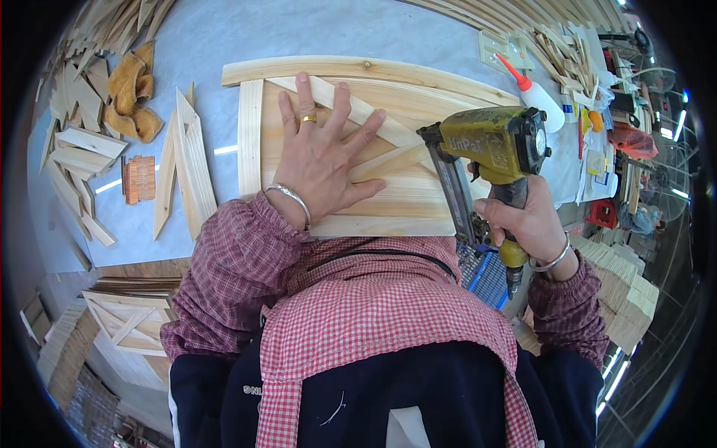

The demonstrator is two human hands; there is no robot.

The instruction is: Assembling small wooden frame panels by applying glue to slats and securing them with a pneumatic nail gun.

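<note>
A wooden panel (pixel 399 201) with a frame and slanted braces lies on the table against my apron. My left hand (pixel 321 153) rests flat on its left part, fingers spread. My right hand (pixel 526 220) is wrapped round the handle of a yellow and black pneumatic nail gun (pixel 482 142). The gun's nose points left, over the panel's right side, and its black magazine slants down along the panel's right end. Whether the nose touches the wood I cannot tell. A longer wooden strip (pixel 321 69) runs along the panel's far edge.
A white glue bottle (pixel 541 104) with a red nozzle stands right of the panel. Cut wood strips (pixel 187 164), a brown cloth (pixel 133 93) and offcuts (pixel 82 160) lie at left. Finished-looking panels (pixel 134 317) are stacked lower left; a blue crate (pixel 489 276) sits below the gun.
</note>
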